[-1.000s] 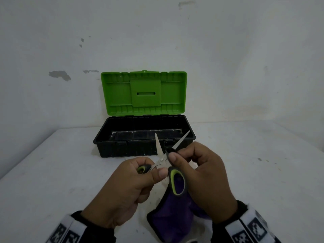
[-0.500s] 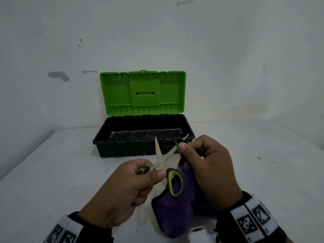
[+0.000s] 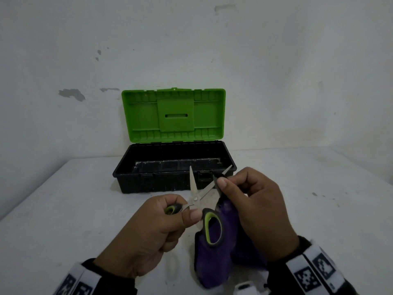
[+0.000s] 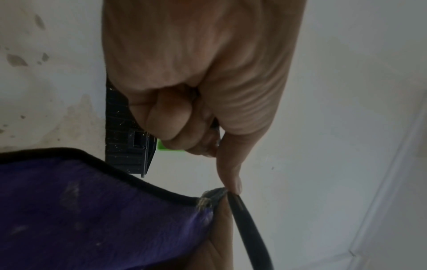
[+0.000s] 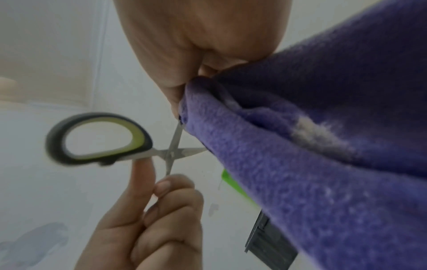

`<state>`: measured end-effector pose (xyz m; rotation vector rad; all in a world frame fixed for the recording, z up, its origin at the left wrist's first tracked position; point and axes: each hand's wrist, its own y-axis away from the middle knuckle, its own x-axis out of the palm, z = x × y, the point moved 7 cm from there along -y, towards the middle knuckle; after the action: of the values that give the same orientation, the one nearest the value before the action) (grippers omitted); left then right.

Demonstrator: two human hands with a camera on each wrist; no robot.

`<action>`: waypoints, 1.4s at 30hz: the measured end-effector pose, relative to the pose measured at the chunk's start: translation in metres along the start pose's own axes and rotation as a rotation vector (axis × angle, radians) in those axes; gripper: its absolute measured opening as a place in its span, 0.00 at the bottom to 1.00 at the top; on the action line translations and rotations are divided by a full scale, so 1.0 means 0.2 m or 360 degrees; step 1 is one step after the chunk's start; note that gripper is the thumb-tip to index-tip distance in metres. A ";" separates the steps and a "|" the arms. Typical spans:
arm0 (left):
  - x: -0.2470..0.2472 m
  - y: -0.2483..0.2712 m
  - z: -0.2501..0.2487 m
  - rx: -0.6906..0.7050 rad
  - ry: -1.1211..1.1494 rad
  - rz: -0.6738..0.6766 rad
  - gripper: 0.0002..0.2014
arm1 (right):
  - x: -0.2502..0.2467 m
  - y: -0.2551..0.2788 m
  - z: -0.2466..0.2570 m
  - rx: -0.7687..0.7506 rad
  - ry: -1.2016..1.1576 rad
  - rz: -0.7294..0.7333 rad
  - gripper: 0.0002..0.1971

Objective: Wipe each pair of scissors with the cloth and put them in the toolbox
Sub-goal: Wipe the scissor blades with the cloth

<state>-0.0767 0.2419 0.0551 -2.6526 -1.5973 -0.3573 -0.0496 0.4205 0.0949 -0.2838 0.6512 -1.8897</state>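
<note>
Since a second ago your right hand has slid the purple cloth outward along the right blade, pinching it near the tip. Your left hand grips one handle of the scissors, blades spread so each can be wiped separately. Beyond them the toolbox stands open on the surface, seemingly empty.
</note>
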 end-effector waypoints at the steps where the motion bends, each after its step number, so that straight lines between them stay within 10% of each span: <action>1: 0.00 0.00 0.00 -0.0002 0.0001 0.0000 0.18 | -0.02 -0.01 -0.01 0.0015 -0.0016 -0.0035 0.10; 29: -0.05 0.01 0.01 0.0014 -0.0208 0.0007 0.17 | -0.23 -0.15 -0.17 0.0385 -0.0159 -0.0163 0.12; 36: -0.17 0.03 -0.06 0.0028 -0.0613 -0.0062 0.05 | -0.36 -0.22 -0.16 0.0418 0.0240 0.0040 0.10; 42: -0.22 0.01 -0.09 0.0024 -0.0181 -0.0167 0.08 | -0.27 -0.32 -0.03 0.0067 0.0680 0.0208 0.11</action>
<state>-0.0985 0.2011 0.0641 -2.6287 -1.7686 -0.1994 -0.0815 0.4897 0.1316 0.1938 0.8893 -1.8475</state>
